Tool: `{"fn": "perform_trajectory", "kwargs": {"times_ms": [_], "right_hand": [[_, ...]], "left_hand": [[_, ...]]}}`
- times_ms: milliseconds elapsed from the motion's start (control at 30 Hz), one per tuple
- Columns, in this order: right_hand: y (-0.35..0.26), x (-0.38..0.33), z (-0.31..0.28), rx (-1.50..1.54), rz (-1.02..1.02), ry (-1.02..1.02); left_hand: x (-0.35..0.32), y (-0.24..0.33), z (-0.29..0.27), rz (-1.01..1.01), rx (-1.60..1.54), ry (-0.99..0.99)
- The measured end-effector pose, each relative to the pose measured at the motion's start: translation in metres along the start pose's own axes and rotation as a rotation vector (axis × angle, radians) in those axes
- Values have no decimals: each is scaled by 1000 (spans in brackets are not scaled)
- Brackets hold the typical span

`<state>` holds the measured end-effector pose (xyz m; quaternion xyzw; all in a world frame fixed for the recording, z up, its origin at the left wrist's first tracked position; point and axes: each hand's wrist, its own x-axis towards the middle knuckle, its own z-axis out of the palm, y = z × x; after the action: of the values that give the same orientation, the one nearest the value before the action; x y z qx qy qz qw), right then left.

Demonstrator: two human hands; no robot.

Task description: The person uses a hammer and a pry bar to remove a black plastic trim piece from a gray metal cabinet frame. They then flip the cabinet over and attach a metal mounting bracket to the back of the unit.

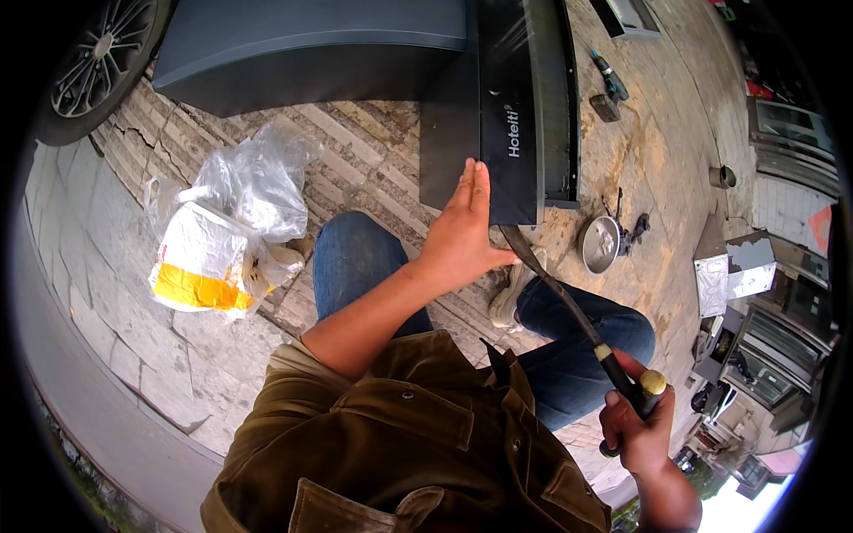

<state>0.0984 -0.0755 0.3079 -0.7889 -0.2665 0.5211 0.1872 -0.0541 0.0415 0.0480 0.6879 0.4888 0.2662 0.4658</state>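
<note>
Seen from above, a person crouches on stone paving with a long black panel [511,107] lying in front of the knees and reaching away toward the far side. The chief risk, as it appears from here, is a slip of the tool: the curved dark blade [551,289] runs from the near right up to the near edge of the panel, close under the thumb of the left hand [462,235], and if the tip jumps out under a hard push it could strike that hand or the knee beside it. A second risk is the panel shifting on the uneven paving, since only one flat palm steadies it. The left hand lies open, fingers straight and together, pressed flat on the near left corner of the panel and gripping nothing. The right hand [638,426] is clenched tight round the handle [635,391] of the tool, near and to the right, with the pale knob of the handle showing above the fist. Whether the blade tip is under the panel edge or only touching it cannot be told. To the left lie crumpled plastic bags [227,226]; to the right of the panel sits a small metal bowl [601,242], and farther off a power drill [609,84]
</note>
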Motion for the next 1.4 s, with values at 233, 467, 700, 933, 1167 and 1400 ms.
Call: {"fn": "perform_trajectory", "kwargs": {"times_ms": [233,467,700,933,1167,1400], "right_hand": [[-5,0,0,18,-9,-4],[-6,1,-2,15,-17,-15],[-11,1,-2,-2,-4,-10],[-15,2,-2,-15,11,-9],[-18,2,-3,-8,17,-3],[-21,3,-2,-11,22,9]], "left_hand": [[0,2,-1,-15,-18,-20],[-1,2,-1,-20,-15,-4],[-1,2,0,-23,-21,1],[-2,2,1,-31,-46,7],[-3,3,1,-35,-69,12],[-3,3,3,-37,-65,17]]}}
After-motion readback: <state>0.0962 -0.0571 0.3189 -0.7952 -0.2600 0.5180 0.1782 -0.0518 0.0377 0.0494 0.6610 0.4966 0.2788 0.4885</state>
